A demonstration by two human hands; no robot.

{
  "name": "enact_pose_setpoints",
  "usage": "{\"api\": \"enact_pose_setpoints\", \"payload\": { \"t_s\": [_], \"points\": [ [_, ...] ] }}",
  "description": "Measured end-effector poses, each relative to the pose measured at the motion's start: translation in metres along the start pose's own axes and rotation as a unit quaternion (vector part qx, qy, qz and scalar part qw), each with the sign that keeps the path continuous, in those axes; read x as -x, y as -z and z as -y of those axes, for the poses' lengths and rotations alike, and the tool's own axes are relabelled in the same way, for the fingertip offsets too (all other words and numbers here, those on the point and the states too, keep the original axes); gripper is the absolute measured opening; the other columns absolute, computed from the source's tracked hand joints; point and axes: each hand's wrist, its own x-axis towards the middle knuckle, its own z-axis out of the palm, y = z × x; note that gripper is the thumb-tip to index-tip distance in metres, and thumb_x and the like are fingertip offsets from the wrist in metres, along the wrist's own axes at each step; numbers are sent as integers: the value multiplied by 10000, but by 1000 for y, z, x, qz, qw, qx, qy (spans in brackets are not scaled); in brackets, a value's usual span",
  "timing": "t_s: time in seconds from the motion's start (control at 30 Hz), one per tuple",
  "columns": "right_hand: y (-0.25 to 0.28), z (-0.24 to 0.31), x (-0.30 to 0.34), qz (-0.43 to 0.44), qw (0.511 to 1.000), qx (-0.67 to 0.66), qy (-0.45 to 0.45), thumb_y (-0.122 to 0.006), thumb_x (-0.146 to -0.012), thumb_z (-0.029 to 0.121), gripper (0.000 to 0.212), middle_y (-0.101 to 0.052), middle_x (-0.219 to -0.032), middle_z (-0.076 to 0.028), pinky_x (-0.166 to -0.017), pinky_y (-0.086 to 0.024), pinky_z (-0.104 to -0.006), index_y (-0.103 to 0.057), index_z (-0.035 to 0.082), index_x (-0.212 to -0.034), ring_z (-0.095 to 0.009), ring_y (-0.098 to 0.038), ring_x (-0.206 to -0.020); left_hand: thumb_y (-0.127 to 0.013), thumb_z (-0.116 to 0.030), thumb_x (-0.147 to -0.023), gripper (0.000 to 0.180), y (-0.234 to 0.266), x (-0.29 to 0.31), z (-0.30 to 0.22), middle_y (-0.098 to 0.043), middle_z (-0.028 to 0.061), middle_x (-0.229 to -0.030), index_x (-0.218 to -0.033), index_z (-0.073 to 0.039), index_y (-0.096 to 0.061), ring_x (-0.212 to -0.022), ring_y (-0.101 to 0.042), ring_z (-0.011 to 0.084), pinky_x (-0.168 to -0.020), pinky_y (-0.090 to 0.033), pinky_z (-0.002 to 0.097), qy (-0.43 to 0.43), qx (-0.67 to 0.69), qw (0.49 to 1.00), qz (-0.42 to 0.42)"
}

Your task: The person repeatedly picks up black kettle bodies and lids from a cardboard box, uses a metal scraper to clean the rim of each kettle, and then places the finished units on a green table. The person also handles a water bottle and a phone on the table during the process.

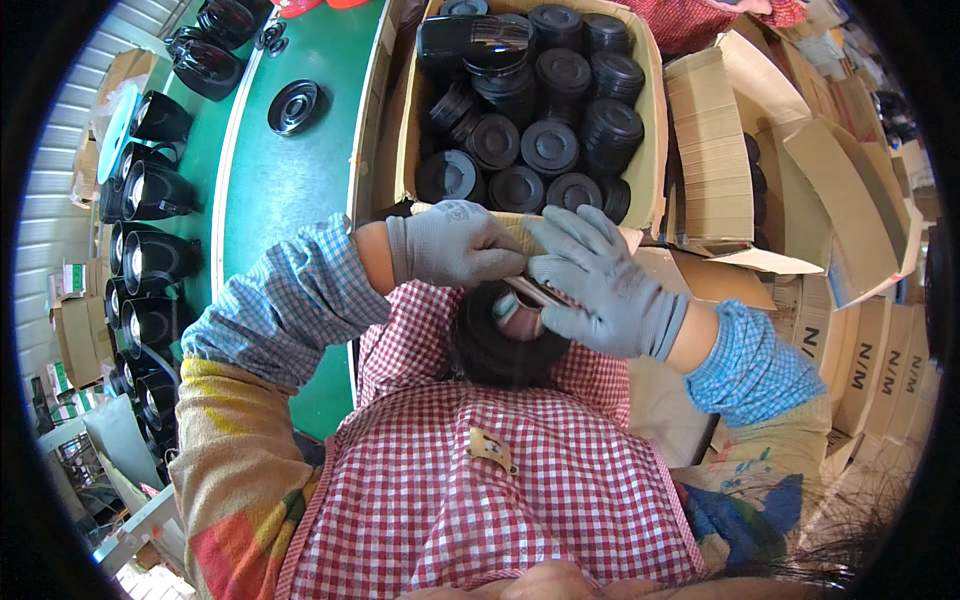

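Both my hands wear grey gloves and meet over a round black plastic part (498, 345) held against my red-checked apron. My left hand (455, 245) grips the part's upper edge from the left. My right hand (600, 285) covers its right side, fingers spread over a pinkish-brown piece (520, 312) on the part. Directly ahead, an open cardboard box (652, 130) holds several stacked black round parts (548, 148).
A green conveyor belt (275, 190) runs on the left, carrying one black disc (296, 106). Black cup-shaped housings (155, 190) line its far left side. Stacks of flat cardboard (712, 150) and folded cartons (860, 210) fill the right. Another person's red-checked garment (700, 18) shows at the top.
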Motion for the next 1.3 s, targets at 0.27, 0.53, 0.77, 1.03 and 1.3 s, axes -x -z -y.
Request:
{"api": "enact_pose_setpoints", "payload": {
  "t_s": [0.27,0.53,0.77,1.03,1.3],
  "points": [
    [-27,51,-28,-42,987,-142,56,-439,-1026,539,793,-183,-1674,-229,-1244,-74,-546,-211,84,-1634,-423,-168,-1548,-640,-323,-899,325,-10,-57,4,-724,148,-951,-1086,-80,-746,-919,-703,323,-850,-541,429,57,44,997,-25],
    [-34,11,-36,-23,787,-617,-10,-174,-907,866,1018,-122,-1705,-161,-1248,-133,-482,-4,204,-1662,-335,-191,-1552,-672,-217,-935,307,-57,30,-5,-685,101,-1150,-1185,-40,-654,-1014,-679,271,-914,-544,466,-165,-89,861,-474],
    [-32,0,-46,15,759,-651,-7,-162,-909,868,1037,-359,-1604,-224,-1220,-227,-509,-173,143,-1650,-331,-372,-1470,-753,-465,-836,315,-107,-14,-74,-655,6,-910,-890,-165,-674,-808,-621,219,-687,-470,372,-266,-172,904,-289],
    [-81,-74,-79,-102,927,-335,136,-497,-1062,336,368,-681,-893,-45,-1125,-368,-467,-679,52,-916,-292,-623,-1013,-792,-457,-800,346,-97,-27,-71,-570,-21,-677,-721,-165,-622,-664,-590,199,-606,-447,376,-272,-76,904,-321],
    [-47,-17,17,-178,977,-23,-119,-645,-921,570,475,-671,-751,-101,-654,-500,-421,-729,105,-877,-296,-672,-744,-631,-207,-957,352,-79,23,3,-562,10,-627,-627,-91,-593,-749,-668,265,-1196,-244,570,-420,351,800,-246]
  ]
}}
